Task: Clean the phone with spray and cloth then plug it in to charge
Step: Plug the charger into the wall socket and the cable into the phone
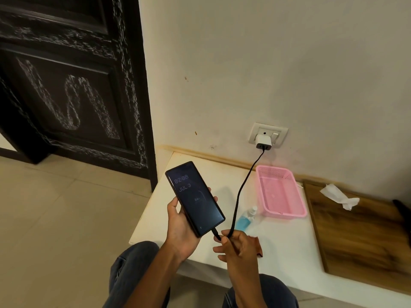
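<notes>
Black phone [195,199]: screen lit, cradled in left hand [181,227] at 7 o'clock of the pink basket [280,192].
Right hand [236,247]: pinching the plugged-in cable [239,196].
Spray bottle [246,218]: on bench [278,241].

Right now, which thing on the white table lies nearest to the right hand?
The spray bottle with blue liquid, just beyond the right hand; the pink basket stands farther back.

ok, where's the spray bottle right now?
Head view: spray bottle lies on the white table, right of the phone, beside the pink basket.
</notes>
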The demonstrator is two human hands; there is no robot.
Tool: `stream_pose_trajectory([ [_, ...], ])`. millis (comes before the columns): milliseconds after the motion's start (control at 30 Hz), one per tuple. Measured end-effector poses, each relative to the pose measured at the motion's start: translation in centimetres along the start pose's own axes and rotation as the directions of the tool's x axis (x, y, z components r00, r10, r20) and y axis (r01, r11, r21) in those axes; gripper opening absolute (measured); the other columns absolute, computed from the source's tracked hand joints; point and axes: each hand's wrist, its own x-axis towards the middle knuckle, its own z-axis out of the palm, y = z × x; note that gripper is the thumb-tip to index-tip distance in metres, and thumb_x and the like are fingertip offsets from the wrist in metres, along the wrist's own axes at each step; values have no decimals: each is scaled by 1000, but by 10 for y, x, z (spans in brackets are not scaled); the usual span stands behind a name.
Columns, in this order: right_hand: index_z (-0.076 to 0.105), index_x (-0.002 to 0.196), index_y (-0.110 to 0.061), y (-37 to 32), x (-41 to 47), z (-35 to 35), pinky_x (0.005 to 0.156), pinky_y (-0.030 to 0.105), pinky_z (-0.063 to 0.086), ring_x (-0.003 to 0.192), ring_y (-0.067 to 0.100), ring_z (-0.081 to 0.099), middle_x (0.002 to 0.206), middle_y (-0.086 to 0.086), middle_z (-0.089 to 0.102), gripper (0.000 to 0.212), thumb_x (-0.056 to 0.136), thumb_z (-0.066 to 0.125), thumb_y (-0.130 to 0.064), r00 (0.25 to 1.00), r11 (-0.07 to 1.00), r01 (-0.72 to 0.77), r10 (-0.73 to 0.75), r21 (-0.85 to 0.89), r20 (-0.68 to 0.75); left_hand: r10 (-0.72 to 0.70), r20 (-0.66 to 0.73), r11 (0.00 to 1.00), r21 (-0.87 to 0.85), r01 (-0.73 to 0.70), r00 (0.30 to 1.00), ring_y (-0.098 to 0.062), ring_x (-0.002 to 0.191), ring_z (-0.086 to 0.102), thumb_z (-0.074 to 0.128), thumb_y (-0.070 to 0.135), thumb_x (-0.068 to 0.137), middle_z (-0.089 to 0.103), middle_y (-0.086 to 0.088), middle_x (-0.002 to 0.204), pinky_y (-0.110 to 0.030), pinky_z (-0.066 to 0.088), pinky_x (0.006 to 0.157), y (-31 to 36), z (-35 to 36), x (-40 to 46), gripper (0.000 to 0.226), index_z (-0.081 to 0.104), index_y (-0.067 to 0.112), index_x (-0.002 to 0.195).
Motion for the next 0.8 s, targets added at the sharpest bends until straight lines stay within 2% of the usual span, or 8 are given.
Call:
stream_pose_trajectory([
  [133,53,100,-7,2,3,1,69,24,53,78,21,67,95,8,67,7,94,49,-8,999,999,17,-15,44,-37,-8,-2,1000,-29,8,1000,-31,115,61,34,58,92,62,-9,129,-50,46,99,1,-3,0,60,52,20,135],
  [233,52,104,-8,4,5,3,79,32,53,84,23,67,95,9,66,11,93,49,-6,998,996,20,-14,83,-65,-10,-12,999,-53,10,1000,-32,117,60,31,56,93,64,-10,127,-51,44,101,1,-7,1,59,50,21,136],
  [400,51,118,-3,6,14,9,92,43,51,94,30,67,107,21,65,25,94,46,1,994,978,-45,64,204,-88,-7,-59,987,-161,-3,998,-35,120,57,30,65,91,63,-13,128,-53,36,107,3,-17,6,68,53,18,133],
  [533,51,119,-3,12,32,14,94,47,50,95,34,66,109,25,64,29,93,43,7,987,958,-105,133,268,-88,9,-88,983,-185,-25,996,-33,124,53,34,74,84,60,-12,133,-51,38,105,10,-29,13,77,52,18,134],
  [600,51,118,-1,16,41,18,92,46,51,92,35,67,106,28,64,29,93,41,10,982,942,-133,167,308,-87,3,-112,982,-187,-24,994,-32,125,53,36,73,84,60,-11,133,-51,41,101,12,-38,18,76,52,19,135],
  [700,51,114,2,22,55,22,86,40,51,89,36,65,105,29,61,28,93,37,12,967,903,-198,243,381,-72,-2,-167,978,-205,-33,986,-33,126,51,34,71,86,60,-9,133,-54,36,106,9,-50,25,71,52,21,134],
  [800,51,113,4,30,69,23,86,39,47,91,37,60,108,32,56,26,93,36,12,936,843,-288,347,455,-51,-6,-241,990,-141,-29,970,-35,124,51,28,66,91,59,-10,132,-54,38,103,5,-65,33,66,48,21,136],
])
